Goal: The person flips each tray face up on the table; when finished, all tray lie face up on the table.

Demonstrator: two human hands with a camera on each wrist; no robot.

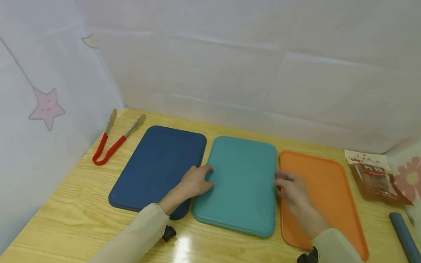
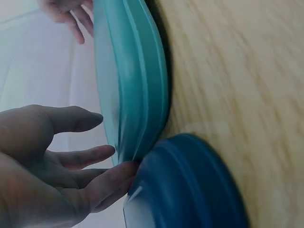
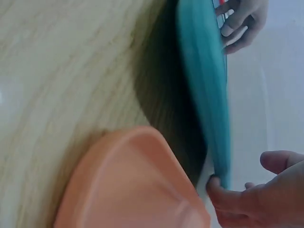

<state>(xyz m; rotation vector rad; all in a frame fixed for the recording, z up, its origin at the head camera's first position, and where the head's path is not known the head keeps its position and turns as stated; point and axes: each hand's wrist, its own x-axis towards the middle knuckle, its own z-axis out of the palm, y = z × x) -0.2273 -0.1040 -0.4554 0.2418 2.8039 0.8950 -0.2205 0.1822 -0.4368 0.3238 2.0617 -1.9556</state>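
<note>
On the wood-grained counter (image 1: 74, 211), right of a smooth dark-blue tray (image 1: 162, 160), the grip of the left hand (image 1: 194, 182) is wide, fingers reaching the left edge of the teal tray (image 1: 241, 181) in the row's middle, whose stepped, rounded side only the left wrist view shows clearly. Along its opposite edge the grip of the right hand (image 1: 292, 191) is loose, thumb apart (the right wrist view alone reveals a broad shadow beneath); next comes a shallow, raised-rimmed orange tray (image 1: 325, 179).
</note>
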